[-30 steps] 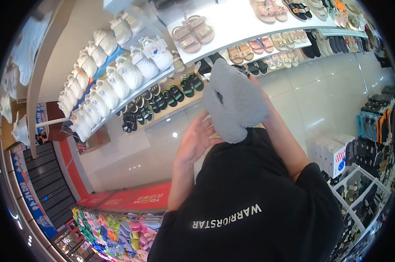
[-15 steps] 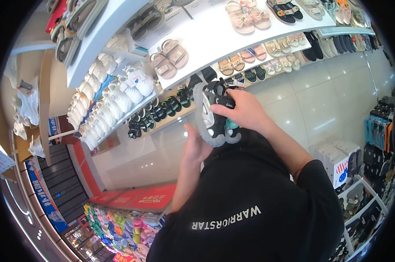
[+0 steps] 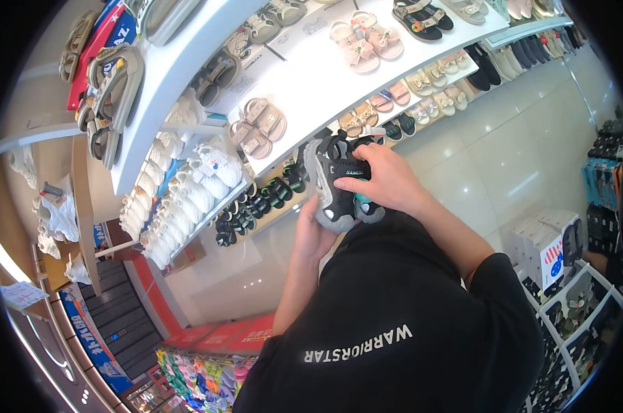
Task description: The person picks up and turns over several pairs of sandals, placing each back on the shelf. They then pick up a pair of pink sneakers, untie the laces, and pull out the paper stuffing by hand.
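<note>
A pair of black and grey sandals [image 3: 334,184] with teal parts and thick grey soles is held together in front of my black shirt. My right hand [image 3: 387,177] grips the pair from the right, its thumb across the black strap and its fingers over the upper part. Against the sole edge at the lower left rests my left hand [image 3: 313,230], holding the pair from that side; most of its fingers are hidden behind the sandals.
Ahead, a white shelf [image 3: 304,89] carries beige, pink and black sandals. White sneakers [image 3: 194,193] line a rack on the left. White boxes [image 3: 542,241] and a compartmented rack [image 3: 578,313] stand at the right. Colourful slippers [image 3: 205,372] fill a red-topped display below left.
My left hand has closed in on the sandals' lower left edge. The pair has turned slightly, showing more of its black side straps. The view has shifted a little.
</note>
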The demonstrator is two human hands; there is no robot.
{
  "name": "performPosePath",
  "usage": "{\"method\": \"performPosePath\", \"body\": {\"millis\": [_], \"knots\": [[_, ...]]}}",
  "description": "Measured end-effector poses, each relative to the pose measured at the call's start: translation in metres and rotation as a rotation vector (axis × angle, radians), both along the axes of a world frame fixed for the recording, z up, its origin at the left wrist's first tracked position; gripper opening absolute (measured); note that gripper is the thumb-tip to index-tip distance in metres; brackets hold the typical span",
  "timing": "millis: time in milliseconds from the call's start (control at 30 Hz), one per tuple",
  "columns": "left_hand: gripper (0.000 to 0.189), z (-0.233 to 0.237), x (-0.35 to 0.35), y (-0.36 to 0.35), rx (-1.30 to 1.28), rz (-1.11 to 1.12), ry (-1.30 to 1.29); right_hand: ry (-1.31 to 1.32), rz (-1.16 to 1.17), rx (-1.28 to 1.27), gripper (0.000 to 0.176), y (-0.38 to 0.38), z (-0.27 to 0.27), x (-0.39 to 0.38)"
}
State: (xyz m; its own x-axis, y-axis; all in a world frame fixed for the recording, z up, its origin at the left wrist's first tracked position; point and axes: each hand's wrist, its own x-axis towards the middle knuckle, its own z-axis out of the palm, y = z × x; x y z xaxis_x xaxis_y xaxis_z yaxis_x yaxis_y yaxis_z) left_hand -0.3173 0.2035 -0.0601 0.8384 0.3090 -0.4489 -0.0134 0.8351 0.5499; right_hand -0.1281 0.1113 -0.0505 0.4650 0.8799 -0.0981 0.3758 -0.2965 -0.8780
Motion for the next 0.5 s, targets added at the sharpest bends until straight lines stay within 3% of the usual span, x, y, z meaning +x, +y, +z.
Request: {"method": "performPosePath", "body": {"millis": [500], "knots": [[0.043, -0.023, -0.018, 0.024, 0.167, 0.156, 0.075, -0.243, 0.017, 0.004, 0.058, 0.049, -0.01, -0.004]]}}
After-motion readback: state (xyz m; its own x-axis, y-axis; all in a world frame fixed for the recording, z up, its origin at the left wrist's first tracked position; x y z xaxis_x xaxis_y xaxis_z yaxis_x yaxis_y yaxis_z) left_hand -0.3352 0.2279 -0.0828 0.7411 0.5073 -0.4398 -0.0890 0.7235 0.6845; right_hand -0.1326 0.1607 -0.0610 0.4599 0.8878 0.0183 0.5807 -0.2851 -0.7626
